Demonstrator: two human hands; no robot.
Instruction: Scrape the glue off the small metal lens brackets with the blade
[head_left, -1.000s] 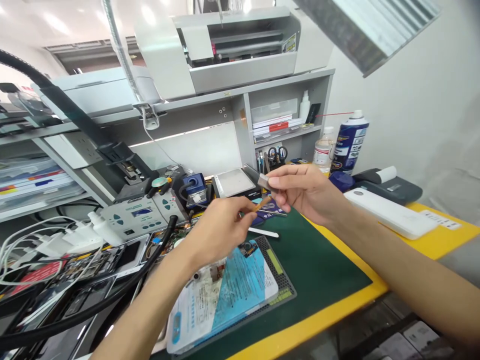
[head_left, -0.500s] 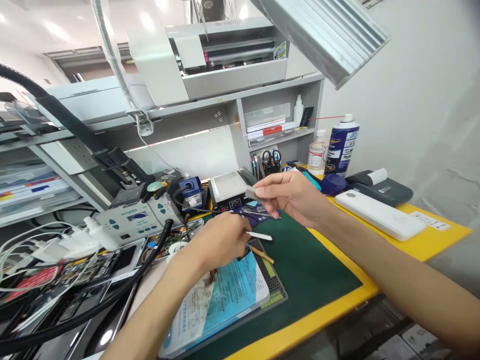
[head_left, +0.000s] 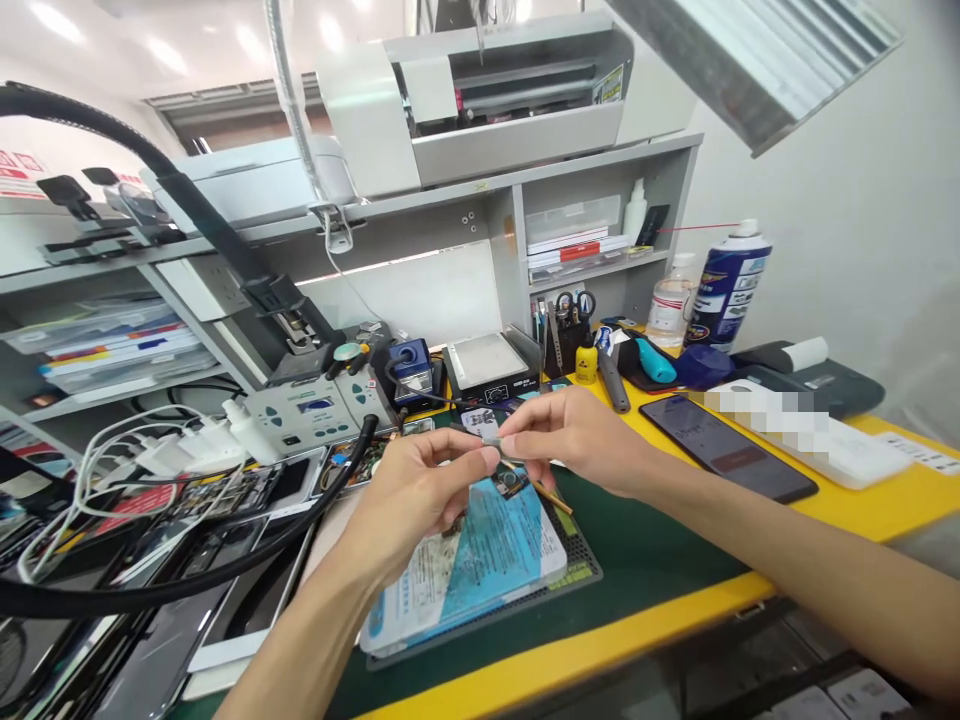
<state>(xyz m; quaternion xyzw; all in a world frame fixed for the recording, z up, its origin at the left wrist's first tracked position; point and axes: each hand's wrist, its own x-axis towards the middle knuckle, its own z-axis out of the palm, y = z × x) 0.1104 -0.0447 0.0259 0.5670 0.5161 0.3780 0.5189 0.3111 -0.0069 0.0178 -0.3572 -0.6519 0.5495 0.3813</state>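
Observation:
My left hand (head_left: pixel 420 490) is raised over the front of the work mat, thumb and index finger pinched together at one end of a small flat grey piece (head_left: pixel 491 440). From the other side, my right hand (head_left: pixel 574 435) grips the same piece between thumb and fingers. The fingertips of both hands nearly touch and cover much of it. Below them lies a blue and white printed pad (head_left: pixel 502 560), with a small dark part (head_left: pixel 510 482) at its upper edge. Beside that part rests a thin tan stick (head_left: pixel 553 498).
A dark phone (head_left: pixel 727 447) lies right of my right forearm, near a white power bank (head_left: pixel 810 430). A spray can (head_left: pixel 727 290) stands behind. A black hose (head_left: pixel 300 545) curves across phones and boards at left. A small heating plate (head_left: pixel 487 360) sits behind my hands.
My left hand has risen from over the pad and turned, its fingertips meeting the grey piece in my right hand. The view has shifted, and the dark phone now shows.

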